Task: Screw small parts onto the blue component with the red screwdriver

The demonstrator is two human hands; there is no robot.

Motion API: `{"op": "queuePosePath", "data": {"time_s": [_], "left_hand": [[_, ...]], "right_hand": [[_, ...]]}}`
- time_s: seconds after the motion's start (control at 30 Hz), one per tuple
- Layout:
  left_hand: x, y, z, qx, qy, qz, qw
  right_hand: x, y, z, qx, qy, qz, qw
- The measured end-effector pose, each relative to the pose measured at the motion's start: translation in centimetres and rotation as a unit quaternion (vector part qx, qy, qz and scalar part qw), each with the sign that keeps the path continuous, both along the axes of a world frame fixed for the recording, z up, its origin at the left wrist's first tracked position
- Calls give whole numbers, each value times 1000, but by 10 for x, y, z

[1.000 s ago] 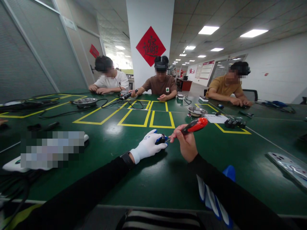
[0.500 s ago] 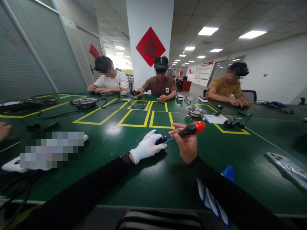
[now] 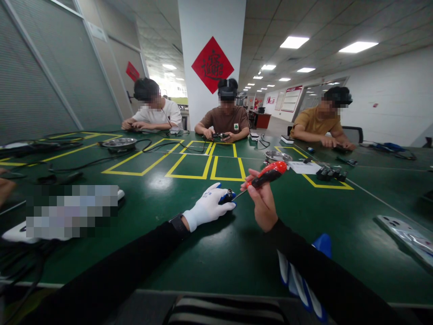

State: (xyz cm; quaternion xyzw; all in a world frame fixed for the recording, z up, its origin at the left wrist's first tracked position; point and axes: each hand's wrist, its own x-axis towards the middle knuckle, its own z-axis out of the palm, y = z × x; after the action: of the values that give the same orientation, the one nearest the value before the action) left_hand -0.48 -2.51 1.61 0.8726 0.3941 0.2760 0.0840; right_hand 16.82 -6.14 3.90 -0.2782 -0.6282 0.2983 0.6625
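Observation:
My left hand (image 3: 210,208), in a white work glove with blue fingertips, is closed around a small black part with a round metal collar (image 3: 229,194) on top. Most of that part is hidden by the glove, so its kind does not show. My bare right hand (image 3: 263,198) grips a red and black screwdriver (image 3: 270,174) by the front of its handle. The shaft slopes down to the left, and its tip meets the side of the black part or ends just beside it; I cannot tell which.
A blue and white glove (image 3: 301,280) lies under my right forearm. A phone (image 3: 406,241) rests at the right. Metal bowls (image 3: 278,156) and several black parts (image 3: 331,173) stand farther back. A blurred-out white object (image 3: 72,212) lies left. Three people sit across the green table (image 3: 149,262).
The screwdriver handle has tilted and turned, and my right fingers have shifted along it. My left hand stays in place. The middle person across has brought both hands together around an object.

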Motion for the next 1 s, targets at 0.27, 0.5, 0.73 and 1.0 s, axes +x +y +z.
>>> {"op": "queuePosePath", "data": {"time_s": [0.27,0.5,0.73,1.0], "left_hand": [[-1,0,1,0,15,-8,1000],[-3,0,2,62,4,28,998],[-8,1,1,-18,0,-4,1000],[-4,10,-9,53,25,22,998]], "right_hand": [[5,4,-5,39,17,-121,992],[19,34,-9,-53,285,-125,949],[28,44,-16,-109,353,-141,919],[30,44,-16,-160,391,-128,897]]}}
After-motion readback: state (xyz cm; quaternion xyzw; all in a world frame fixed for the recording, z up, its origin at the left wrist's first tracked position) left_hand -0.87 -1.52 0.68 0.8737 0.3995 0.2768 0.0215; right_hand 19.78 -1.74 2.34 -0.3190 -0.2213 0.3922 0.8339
